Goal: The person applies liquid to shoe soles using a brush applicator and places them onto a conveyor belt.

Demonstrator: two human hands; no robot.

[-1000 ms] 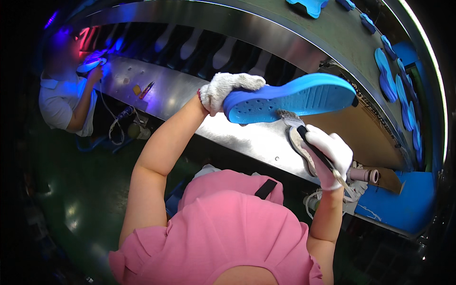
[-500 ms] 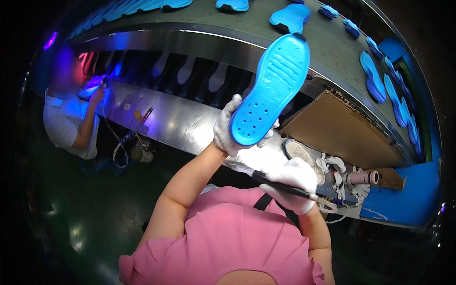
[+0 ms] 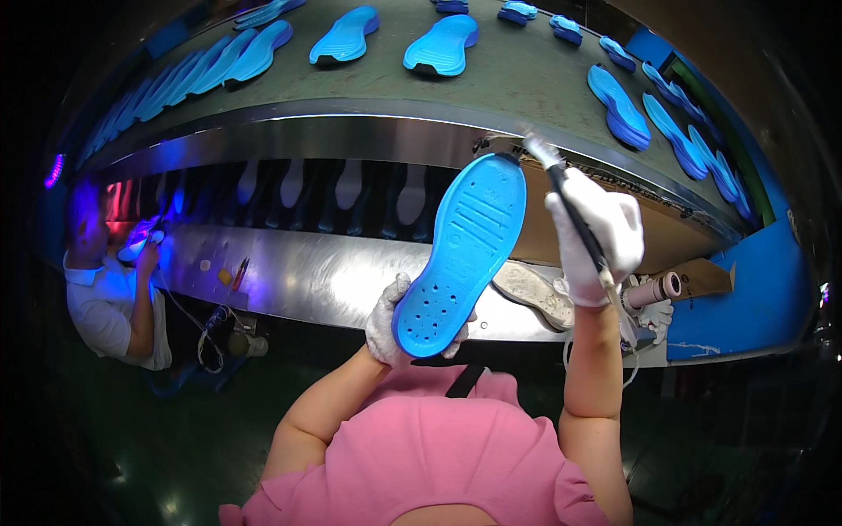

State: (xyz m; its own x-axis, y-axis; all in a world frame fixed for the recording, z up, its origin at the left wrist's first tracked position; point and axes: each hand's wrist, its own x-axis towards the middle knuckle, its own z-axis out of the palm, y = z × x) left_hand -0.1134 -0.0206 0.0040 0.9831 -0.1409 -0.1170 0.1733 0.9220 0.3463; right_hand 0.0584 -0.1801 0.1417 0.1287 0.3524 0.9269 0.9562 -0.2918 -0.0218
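Observation:
My left hand [image 3: 383, 323], in a white glove, grips a blue shoe sole [image 3: 465, 241] by its near, perforated end. The sole is tilted, its ribbed far end pointing up and slightly right. My gloved right hand [image 3: 603, 232] is closed around a black-handled brush [image 3: 574, 210] with a pale tube running from its lower end. The brush's bristles [image 3: 542, 151] are just right of the sole's far tip; whether they touch it I cannot tell. Fingers of my left hand behind the sole are mostly hidden.
Several blue soles [image 3: 443, 46] lie on a dark green conveyor belt [image 3: 526, 88] ahead. A metal shelf [image 3: 324, 276] below it holds a pale sole-shaped piece [image 3: 535, 294] and a pink cylinder [image 3: 653, 289]. At the left, a person [image 3: 114, 302] works under violet light.
My right hand has raised the brush from near my chest to beside the sole's far end. The sole has come lower and a little left in view. The head view has shifted too.

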